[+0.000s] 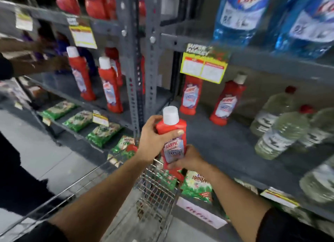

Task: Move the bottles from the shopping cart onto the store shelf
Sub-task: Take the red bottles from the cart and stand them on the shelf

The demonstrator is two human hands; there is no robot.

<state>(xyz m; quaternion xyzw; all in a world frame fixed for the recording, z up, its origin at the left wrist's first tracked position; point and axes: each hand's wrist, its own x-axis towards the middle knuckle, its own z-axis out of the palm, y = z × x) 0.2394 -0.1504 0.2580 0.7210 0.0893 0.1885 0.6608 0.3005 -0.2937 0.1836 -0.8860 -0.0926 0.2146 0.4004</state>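
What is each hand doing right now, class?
Left hand: closed around the upper body of the red plastic bottle with white cap.
Right hand: closed around the same bottle's lower part.

The bottle in both hands was red with a white cap and a pale label lettered in red and blue. Beyond the left hand, more red bottles with white caps stood on a grey shelf. Right of the right hand, clear bottles had red caps; above, blue ones had white labels. The tag was yellow, perhaps red-edged. Below left, packets were green and white.
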